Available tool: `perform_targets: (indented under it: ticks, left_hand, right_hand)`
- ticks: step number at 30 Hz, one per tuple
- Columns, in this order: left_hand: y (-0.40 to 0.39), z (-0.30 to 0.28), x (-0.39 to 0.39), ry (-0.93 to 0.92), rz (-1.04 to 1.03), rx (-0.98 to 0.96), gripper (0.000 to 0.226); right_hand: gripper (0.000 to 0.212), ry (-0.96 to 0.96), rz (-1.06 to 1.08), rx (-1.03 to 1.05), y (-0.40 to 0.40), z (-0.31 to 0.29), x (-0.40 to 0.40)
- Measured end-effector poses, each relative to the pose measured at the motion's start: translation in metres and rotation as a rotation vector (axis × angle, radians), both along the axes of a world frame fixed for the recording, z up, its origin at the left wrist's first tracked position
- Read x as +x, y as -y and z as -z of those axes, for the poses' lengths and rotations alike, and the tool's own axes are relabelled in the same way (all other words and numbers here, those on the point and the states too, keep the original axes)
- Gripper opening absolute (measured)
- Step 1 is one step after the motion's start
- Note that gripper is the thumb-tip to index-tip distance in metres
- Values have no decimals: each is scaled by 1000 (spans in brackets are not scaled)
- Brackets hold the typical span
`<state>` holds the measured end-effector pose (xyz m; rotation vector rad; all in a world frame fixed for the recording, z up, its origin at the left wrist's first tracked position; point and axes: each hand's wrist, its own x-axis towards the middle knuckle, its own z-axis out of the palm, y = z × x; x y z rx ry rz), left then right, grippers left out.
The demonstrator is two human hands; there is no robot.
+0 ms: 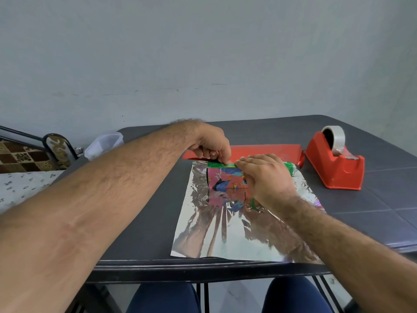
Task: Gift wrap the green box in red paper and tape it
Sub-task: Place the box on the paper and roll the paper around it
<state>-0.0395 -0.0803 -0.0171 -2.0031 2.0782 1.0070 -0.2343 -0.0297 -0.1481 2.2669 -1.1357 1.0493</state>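
On the dark grey worktop [372, 213] lies a silver-backed red paper sheet [216, 231]. The green printed cardboard box [223, 179] stands on it under both hands: the right hand [264, 177] rests flat on top, while the left hand [212, 143] seemingly pinches the far paper edge.

Both bare forearms reach forward. The left hand [211, 141] is curled, fingers [222, 159] pinching. The right hand [265, 175] lies flat, fingers straight

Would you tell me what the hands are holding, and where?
Left hand pinches the red paper's far edge over the green box; right hand lies flat on top.
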Motion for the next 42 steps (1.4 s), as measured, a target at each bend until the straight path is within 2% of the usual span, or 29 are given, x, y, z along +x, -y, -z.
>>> perform_targets:
  ticks: [4,11,15,17,19,21,24,31,35,38,40,42]
  left_hand:
    - [1,-3,-7,93,-6,-19,21]
    - [5,-10,4,218,-60,-54,42]
    - [-1,-12,28,254,-40,-154,44]
    - [-1,-10,36,170,6,-315,36]
    - [-7,-3,32,-47,76,-534,29]
    - [-14,6,22,-146,183,-584,41]
    - [-10,26,10,78,320,-499,57]
    - [0,26,21,127,186,-414,96]
    - [-16,14,25,70,65,-368,100]
    - [-31,12,20,43,-54,-376,84]
    - [-39,16,15,42,-91,-372,72]
    - [-50,19,10,110,-98,-360,68]
  right_hand:
    - [40,4,-1,12,0,1,0]
    - [41,-16,13,29,-3,-3,0]
    - [43,-26,23,55,-7,-6,0]
    - [42,-33,28,66,-9,-9,0]
    - [42,-31,31,77,-11,-13,1]
    - [43,-44,34,101,-12,-16,2]
    - [42,-73,31,149,-15,-21,1]
    - [32,-43,70,228,-12,-34,-7]
    - [34,91,134,486,-10,-44,-1]
    - [46,310,141,670,-9,-51,8]
    - [39,450,138,768,-6,-57,14]
    - [18,610,132,857,1,-64,20]
